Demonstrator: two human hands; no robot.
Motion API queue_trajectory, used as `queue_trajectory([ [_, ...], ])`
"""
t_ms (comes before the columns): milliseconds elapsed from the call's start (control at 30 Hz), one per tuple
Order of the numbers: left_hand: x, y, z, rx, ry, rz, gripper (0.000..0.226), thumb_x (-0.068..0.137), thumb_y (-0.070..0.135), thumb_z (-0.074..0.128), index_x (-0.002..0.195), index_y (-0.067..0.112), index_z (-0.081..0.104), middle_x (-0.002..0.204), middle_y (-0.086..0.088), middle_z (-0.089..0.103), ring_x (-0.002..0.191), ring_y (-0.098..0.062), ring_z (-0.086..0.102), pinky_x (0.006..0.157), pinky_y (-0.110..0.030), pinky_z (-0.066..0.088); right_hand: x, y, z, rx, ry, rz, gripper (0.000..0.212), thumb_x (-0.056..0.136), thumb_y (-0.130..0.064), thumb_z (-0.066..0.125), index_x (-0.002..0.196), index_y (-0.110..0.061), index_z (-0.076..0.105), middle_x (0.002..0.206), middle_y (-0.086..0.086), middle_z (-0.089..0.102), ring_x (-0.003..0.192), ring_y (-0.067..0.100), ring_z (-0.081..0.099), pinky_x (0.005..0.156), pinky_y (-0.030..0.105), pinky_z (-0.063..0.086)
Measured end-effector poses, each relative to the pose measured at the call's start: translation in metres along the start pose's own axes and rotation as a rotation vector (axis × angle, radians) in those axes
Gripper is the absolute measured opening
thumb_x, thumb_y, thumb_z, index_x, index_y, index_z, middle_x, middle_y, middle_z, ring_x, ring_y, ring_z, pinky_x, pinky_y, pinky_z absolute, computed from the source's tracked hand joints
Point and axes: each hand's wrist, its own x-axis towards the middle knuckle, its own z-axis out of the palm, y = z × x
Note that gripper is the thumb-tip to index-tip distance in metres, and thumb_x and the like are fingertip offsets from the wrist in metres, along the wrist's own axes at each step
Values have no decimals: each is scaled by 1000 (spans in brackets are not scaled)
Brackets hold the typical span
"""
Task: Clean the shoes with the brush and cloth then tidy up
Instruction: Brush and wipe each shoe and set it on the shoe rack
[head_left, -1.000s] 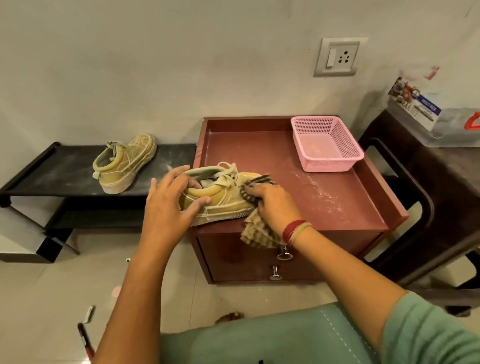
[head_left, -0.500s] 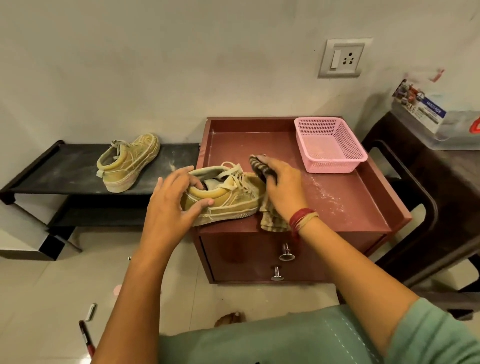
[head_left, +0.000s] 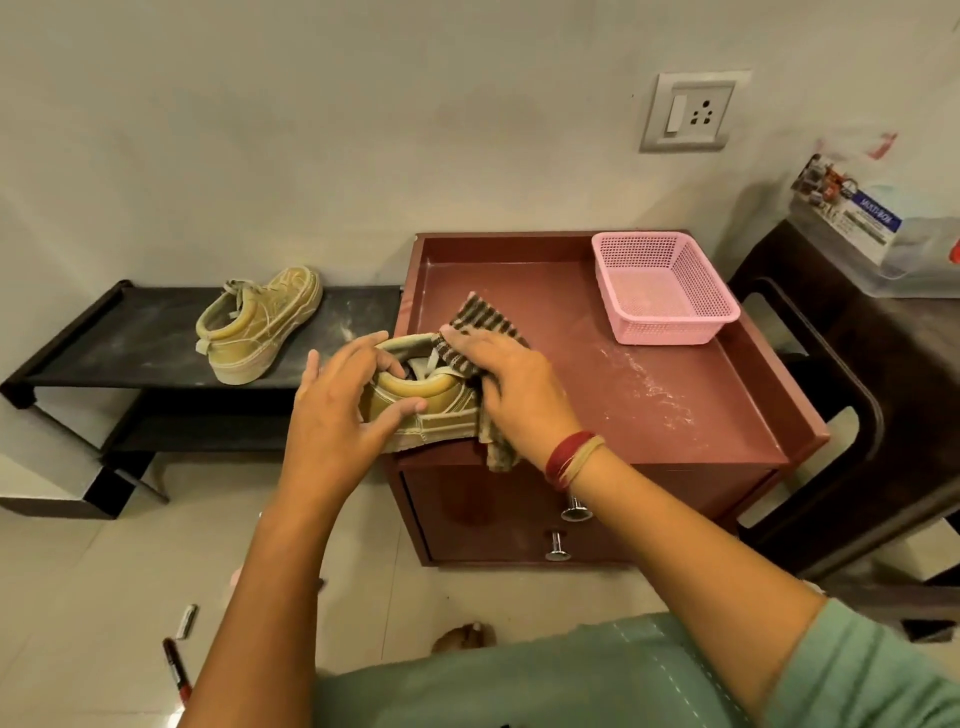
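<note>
Toe of tan canvas shoe (head_left: 431, 400) was hidden
Heel was clasped by the left hand (head_left: 337, 410); brown striped cloth (head_left: 483, 317) was clutched over it by the right hand (head_left: 514, 389)

Striped cloth (head_left: 484, 321) over shoe (head_left: 422, 396) atop cabinet (head_left: 597, 364)

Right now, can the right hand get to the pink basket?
Probably yes: the right hand is over the same cabinet top as the pink basket, with nothing standing between, though it grips the cloth.

pink basket (head_left: 670, 291) — wall socket (head_left: 688, 111) above.
</note>
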Motion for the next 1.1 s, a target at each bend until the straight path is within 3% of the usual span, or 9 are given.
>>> queue_trajectory([
  [133,0,3,2,-3,-2,-21,31,76,31,77,95,27,53,119,21,47,121,4,37,115,-54,15,-1,30,-7,-329,-165,128,65,84,8,43,137,-29,45,126,4,57,114,27,53,96,35,41],
  [267,0,2,1,-7,1,-13,32,75,29,78,95,27,53,117,22,46,120,4,37,114,-56,17,-2,15,-8,-37,-4,148,57,87,4,46,135,-25,48,130,5,57,119,21,53,106,33,39],
  [333,0,2,1,-2,-2,-14,32,75,29,77,95,27,52,117,22,47,121,4,37,114,-55,16,-8,6,-1,-21,-37,80,59,87,5,45,137,-27,45,137,3,52,125,18,48,108,30,36],
  [467,2,2,1,-4,-4,-25,31,77,32,75,96,28,51,117,18,50,124,-3,41,115,-57,18,-8,34,-10,-370,-242,158,66,84,9,40,137,-30,44,134,3,53,119,25,52,98,36,44],
  [667,3,3,1,2,-7,-48,36,76,33,76,102,24,53,120,17,47,123,-10,45,113,-59,23,6,62,-54,-268,178,340,50,85,3,46,128,-21,55,121,12,63,110,31,58,96,38,45],
  [767,3,2,2,-15,8,-77,50,76,37,76,117,21,52,121,17,48,118,-6,45,110,-59,28,-6,46,-36,-167,6,251,51,83,4,48,126,-24,51,113,11,65,103,29,62,93,39,48],
  [867,2,-1,3,-19,12,-75,62,76,39,76,129,23,49,120,16,48,112,2,41,104,-60,36,-18,49,-14,-205,-188,72,49,85,2,48,125,-25,58,133,2,56,120,23,54,103,33,39],
  [1000,4,-2,4,-6,-4,-89,68,78,40,73,137,23,45,133,2,52,123,-12,45,106,-58,36,-9,71,-14,-275,-144,228,52,85,5,44,127,-23,58,142,0,46,127,23,47,109,31,34],
  [1100,4,-3,3,-21,-15,-75,63,77,39,74,133,27,48,137,4,50,125,-10,43,106,-58,35,-12,59,-5,-176,-172,127,48,85,4,47,125,-20,60,140,2,49,127,21,48,111,30,31],
])
